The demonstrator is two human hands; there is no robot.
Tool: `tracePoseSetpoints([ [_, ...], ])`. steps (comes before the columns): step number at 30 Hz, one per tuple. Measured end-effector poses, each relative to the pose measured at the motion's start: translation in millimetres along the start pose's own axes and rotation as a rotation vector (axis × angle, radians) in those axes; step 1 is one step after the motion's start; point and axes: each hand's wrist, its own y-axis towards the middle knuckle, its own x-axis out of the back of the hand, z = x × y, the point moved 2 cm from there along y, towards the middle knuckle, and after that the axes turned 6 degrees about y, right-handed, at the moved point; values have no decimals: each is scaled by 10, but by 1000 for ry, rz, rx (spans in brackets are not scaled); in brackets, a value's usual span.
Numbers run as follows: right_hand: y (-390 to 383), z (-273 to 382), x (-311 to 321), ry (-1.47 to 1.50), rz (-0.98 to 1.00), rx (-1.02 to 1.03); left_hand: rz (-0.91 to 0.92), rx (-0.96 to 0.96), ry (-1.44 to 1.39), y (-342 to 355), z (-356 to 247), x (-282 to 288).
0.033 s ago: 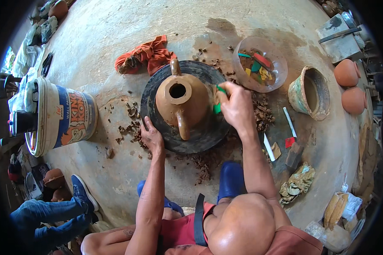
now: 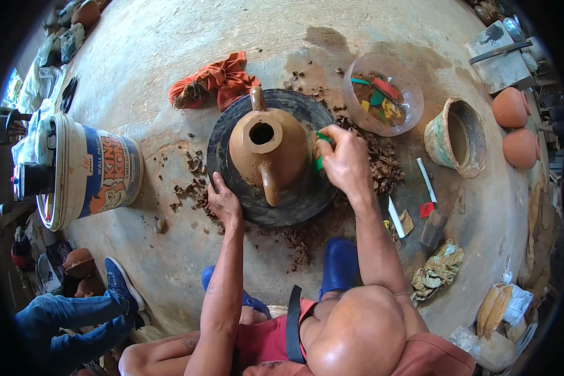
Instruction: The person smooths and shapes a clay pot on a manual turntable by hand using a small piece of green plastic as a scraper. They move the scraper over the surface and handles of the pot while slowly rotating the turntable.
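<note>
Gripping a green tool (image 2: 319,165), right hand (image 2: 346,158) is at the right side of the brown clay pot (image 2: 287,151) | left hand (image 2: 224,203) touches dark disc (image 2: 288,216) at its left rim, grip cannot be told | pot stands on disc, mouth up

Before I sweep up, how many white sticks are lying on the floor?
2, both right of the wheel: one white stick ends beside a red scrap; another white stick lies lower in view, beside a tan scrap. Clay shavings may hide others.
</note>
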Motion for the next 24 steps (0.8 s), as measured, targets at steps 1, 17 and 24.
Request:
tracePoseSetpoints([
  [1, -45, -27, -51, -26, 26, 4, 10, 24, -5, -73, -20, -29],
  [17, -49, 419, 207, 519, -217, 84, -15, 52, -2, -189, -10, 28],
  [24, -144, 183, -4, 63, -314, 886, 14, 4, -21, -54, 60, 38],
])
